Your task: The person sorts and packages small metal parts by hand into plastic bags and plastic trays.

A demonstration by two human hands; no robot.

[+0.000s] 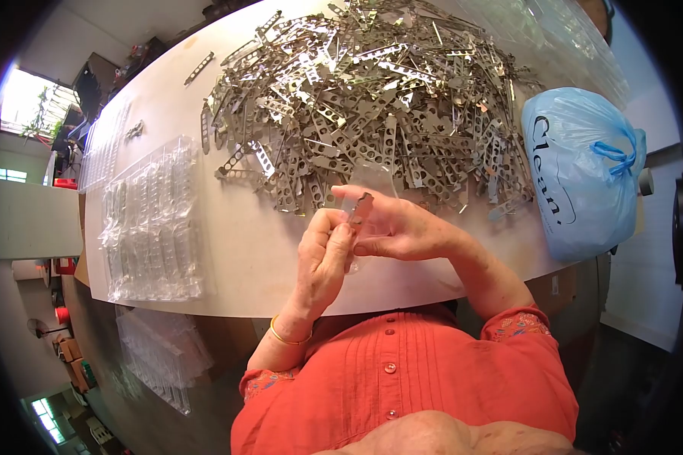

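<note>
My left hand (pixel 322 258) is closed in a pinch on a small perforated metal strip (pixel 363 206), which stands tilted between thumb and fingers. Just to its right, my right hand (pixel 406 227) curls around a small clear plastic bag (pixel 373 177). The bag's upper part sticks up past the fingers and its lower end hangs below them. The two hands nearly meet above the table's near side, and the strip lies in front of the bag. Beyond them spreads a large heap of similar flat metal strips with round holes (pixel 341 114).
At the left lie clear plastic trays (pixel 152 220) in wrapping, with another tray (pixel 106 144) behind. A tied blue plastic bag (pixel 584 174) marked "Clean" sits at the right. Clear plastic sheeting (pixel 546 38) covers the far right. More trays (pixel 163 353) are below the white table's edge (pixel 235 299).
</note>
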